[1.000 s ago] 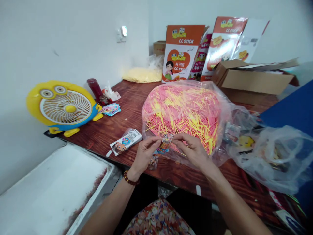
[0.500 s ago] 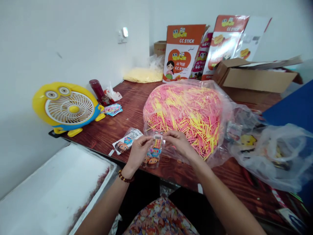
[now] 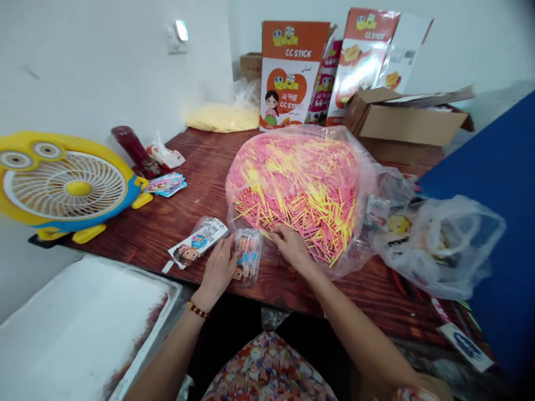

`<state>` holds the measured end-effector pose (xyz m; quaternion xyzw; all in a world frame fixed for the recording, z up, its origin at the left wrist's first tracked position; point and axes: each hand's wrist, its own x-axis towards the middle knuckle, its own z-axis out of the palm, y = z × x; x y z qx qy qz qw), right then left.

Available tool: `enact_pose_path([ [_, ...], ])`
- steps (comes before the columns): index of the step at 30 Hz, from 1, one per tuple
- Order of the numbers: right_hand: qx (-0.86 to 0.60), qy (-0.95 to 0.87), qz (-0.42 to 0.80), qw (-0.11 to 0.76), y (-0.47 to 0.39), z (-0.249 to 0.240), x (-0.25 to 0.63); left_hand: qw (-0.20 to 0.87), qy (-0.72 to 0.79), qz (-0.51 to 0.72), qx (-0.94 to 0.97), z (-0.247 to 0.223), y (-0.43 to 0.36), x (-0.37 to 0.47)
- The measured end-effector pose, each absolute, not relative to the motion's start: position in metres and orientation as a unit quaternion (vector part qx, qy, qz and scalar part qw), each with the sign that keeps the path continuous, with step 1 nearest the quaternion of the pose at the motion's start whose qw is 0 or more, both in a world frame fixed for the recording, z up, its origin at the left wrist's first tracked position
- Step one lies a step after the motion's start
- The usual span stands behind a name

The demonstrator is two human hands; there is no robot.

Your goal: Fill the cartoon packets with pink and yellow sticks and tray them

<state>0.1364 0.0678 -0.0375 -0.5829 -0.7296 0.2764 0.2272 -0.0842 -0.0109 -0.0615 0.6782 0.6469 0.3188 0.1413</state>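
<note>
Near the table's front edge, my left hand (image 3: 219, 264) has its fingers on the left side of a clear printed packet (image 3: 247, 259), which shows pink and yellow sticks inside. My right hand (image 3: 290, 245) is at the front edge of a big clear bag of pink and yellow sticks (image 3: 305, 184), its thumb and forefinger close together; whether they hold a stick is too small to tell. Left of my left hand lies a stack of printed packets (image 3: 199, 242).
A yellow and blue fan (image 3: 79, 189) stands at the left, beside a dark red bottle (image 3: 131, 147) and cards (image 3: 167, 184). Behind are printed boxes (image 3: 288, 72) and an open carton (image 3: 409, 125). A plastic bag (image 3: 438, 239) lies at the right.
My right hand has moved off the packet to the front of the stick bag. My left hand has lowered with the packet toward the table. The view has shifted right.
</note>
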Motion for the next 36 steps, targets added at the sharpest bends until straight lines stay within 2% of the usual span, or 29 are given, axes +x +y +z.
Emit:
enact_pose_path([
  [5,-0.635,-0.757,0.110,0.108,0.082,-0.021,0.226,0.138,0.639,0.348,0.672,-0.058,-0.016,-0.093],
  [8,-0.564,-0.826,-0.009,0.002,0.094,-0.020,0.258,0.098,0.646,0.361,0.665,-0.047,-0.013,-0.103],
  [11,-0.494,-0.867,-0.057,-0.045,0.104,-0.025,0.262,0.075,0.662,0.360,0.653,-0.037,-0.009,-0.115],
  [19,-0.398,-0.914,-0.076,-0.019,0.133,-0.031,0.240,0.033,0.688,0.299,0.660,-0.033,-0.006,-0.147],
  [24,-0.367,-0.926,-0.080,-0.023,0.146,-0.034,0.238,-0.005,0.746,0.198,0.636,-0.032,0.005,-0.163],
  [30,-0.363,-0.928,-0.089,-0.003,0.148,-0.039,0.233,0.004,0.781,0.082,0.619,-0.034,0.018,-0.166],
  [36,-0.358,-0.930,-0.088,-0.001,0.146,-0.042,0.233,0.005,0.794,0.067,0.605,-0.038,0.021,-0.166],
])
